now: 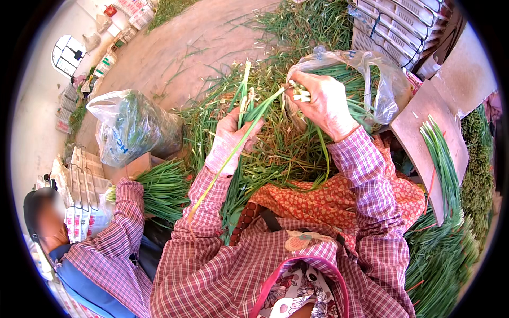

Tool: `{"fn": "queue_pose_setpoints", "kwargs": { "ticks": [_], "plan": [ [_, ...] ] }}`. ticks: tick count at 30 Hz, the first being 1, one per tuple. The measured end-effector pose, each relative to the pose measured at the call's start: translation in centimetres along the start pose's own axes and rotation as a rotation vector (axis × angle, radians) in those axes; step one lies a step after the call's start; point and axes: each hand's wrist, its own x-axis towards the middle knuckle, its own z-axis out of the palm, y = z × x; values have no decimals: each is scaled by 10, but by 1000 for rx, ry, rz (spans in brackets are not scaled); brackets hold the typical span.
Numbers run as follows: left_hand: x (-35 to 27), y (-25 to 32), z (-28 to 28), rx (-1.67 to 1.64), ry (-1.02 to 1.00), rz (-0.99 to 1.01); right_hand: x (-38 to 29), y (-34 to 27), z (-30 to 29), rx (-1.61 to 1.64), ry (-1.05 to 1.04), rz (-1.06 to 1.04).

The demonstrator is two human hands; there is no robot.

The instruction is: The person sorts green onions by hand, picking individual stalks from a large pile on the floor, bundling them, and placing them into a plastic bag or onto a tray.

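My left hand (234, 139) is closed around a few green leafy stalks (245, 95), whose pale ends point up, with the leaves hanging down past the wrist. To its right, my right hand (324, 99) grips a small cluster of pale stalk ends (300, 92). One long stalk with a yellowing leaf (254, 123) stretches between the two hands and over my left forearm. Beneath both hands lies a heap of loose green and yellowed leaves (278, 155). An orange flowered cloth (318, 200) covers my lap.
A filled plastic bag (135, 123) stands at the left; another open one (385, 83) holds greens beyond my right hand. At the right, a board (457, 139) carries a bundle (441, 171), above piled bundles (437, 262). A co-worker (95, 254) sits close at the left. Crates (389, 31) stand back right.
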Motion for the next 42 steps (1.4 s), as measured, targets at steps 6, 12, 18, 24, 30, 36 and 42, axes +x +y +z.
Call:
{"fn": "queue_pose_setpoints", "kwargs": {
  "ticks": [6,12,18,24,30,36,42],
  "plan": [
    [-8,-15,-30,-14,208,-22,-1,46,-17,-128,68,226],
    [-3,-19,-14,72,331,115,-3,-14,3,175,-111,326],
    [1,-16,2,90,288,198,-3,-41,28,340,-189,390],
    [-13,-8,-13,-182,126,42,-6,-30,24,162,-126,255],
    [-19,-9,-20,-182,136,-30,-16,-3,33,-61,2,121],
    [-29,-10,-35,-281,213,-31,-17,25,15,61,-36,432],
    [-18,-12,-7,-339,72,-7,-14,-24,34,813,-121,623]
  ]
}}
